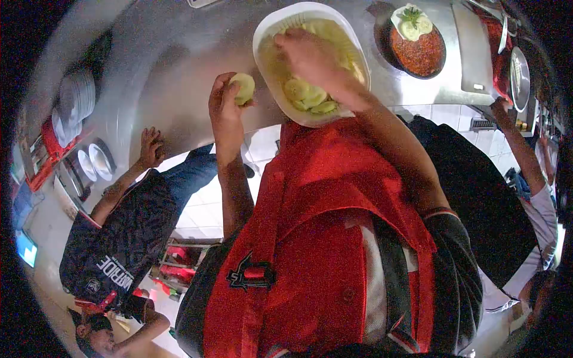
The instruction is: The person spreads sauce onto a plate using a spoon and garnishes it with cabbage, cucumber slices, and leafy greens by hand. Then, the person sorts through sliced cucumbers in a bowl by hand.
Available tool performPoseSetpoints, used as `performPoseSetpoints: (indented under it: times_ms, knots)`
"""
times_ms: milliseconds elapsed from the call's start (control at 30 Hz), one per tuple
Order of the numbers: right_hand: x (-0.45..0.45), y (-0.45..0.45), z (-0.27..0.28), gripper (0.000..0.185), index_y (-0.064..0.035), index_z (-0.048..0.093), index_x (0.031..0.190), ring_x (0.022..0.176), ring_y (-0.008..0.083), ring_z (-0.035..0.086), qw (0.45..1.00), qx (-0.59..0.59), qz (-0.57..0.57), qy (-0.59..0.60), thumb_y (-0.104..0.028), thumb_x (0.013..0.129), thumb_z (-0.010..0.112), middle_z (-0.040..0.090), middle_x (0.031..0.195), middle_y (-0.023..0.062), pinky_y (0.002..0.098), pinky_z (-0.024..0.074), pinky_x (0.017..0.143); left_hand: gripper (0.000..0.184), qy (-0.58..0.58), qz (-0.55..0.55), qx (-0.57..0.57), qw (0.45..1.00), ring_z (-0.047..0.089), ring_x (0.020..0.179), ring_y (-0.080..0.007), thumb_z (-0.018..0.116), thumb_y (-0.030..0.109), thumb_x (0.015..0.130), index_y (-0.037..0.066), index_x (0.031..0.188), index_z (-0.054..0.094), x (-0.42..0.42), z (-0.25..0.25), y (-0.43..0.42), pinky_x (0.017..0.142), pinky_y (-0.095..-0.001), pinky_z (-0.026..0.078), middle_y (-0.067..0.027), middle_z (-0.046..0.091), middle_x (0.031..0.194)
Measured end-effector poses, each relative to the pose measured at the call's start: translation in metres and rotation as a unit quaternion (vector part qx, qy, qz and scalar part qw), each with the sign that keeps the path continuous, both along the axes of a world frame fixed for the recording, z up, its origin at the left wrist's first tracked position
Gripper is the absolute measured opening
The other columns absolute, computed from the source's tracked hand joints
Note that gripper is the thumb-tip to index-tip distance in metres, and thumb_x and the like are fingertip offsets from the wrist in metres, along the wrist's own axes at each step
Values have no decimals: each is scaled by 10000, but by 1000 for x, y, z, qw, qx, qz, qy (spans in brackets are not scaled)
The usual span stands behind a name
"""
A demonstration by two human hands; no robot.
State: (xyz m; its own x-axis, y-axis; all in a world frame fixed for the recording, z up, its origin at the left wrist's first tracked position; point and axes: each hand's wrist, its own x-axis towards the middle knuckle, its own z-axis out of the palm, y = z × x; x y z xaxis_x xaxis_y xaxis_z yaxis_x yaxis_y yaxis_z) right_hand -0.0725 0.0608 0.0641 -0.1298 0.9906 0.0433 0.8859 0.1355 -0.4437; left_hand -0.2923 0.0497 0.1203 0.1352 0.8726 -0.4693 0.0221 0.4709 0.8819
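Observation:
My left hand point(228, 104) is closed around a pale round cucumber slice point(242, 89), held above the metal counter point(173, 71); whether more slices lie behind it I cannot tell. A white plastic tub point(261, 56) stands at the counter's near edge, in front of my red apron. Several cucumber slices point(305, 92) lie inside it in cloudy, yellowish liquid. Over the tub reaches my right hand point(310, 59), its fingers bent together at the far left side. What is between those fingertips, if anything, is hidden.
Right of the tub sits a dark oval dish point(418, 53) of red food, topped with cucumber slices and a green sprig. A pale board point(474, 48) lies beyond it. One person point(128, 238) stands at left, another point(531, 221) at right. Stacked plates point(77, 98) are far left.

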Motion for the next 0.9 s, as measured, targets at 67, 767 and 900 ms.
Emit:
performPoseSetpoints:
  times_ms: [67,767,900]
  knots:
    - [20,0,15,279,-54,680,1097,973,263,662,995,34,-17,88,-137,830,681,679,1040,110,377,538,844,394,10,-33,33,999,662,931,-226,600,309,938,59,1240,562,-3,-9,3,696,-331,542,-91,644,1082]
    - [19,-85,15,560,-90,490,1347,1071,443,633,986,30,-86,-136,-302,873,699,622,1180,283,499,505,927,320,14,-30,66,997,614,865,-130,585,322,994,25,1100,639,26,9,9,691,-286,519,-57,658,980]
    - [14,-72,43,545,-111,505,1340,1164,433,573,970,-189,-4,152,-260,853,698,586,1258,242,468,499,950,333,21,-40,146,988,626,874,-147,569,329,1001,22,1115,629,27,17,8,697,-285,515,-73,659,988]
